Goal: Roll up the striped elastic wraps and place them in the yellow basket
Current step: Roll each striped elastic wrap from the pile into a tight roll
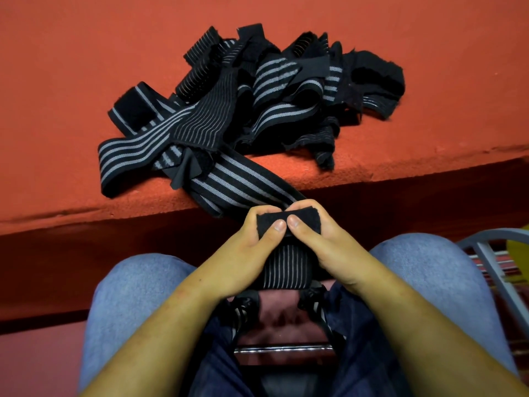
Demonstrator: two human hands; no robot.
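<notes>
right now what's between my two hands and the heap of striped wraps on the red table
Head view: one black, grey-striped elastic wrap spans it, from left hand and right hand to the tangled wrap heap.

No text, label, brand, number or sign can be read. Only plain grey stripes are shown on the pile of wraps (200, 121) at 12 o'clock and on the striped elastic wrap (287, 267) just below centre, towards 6 o'clock.
</notes>
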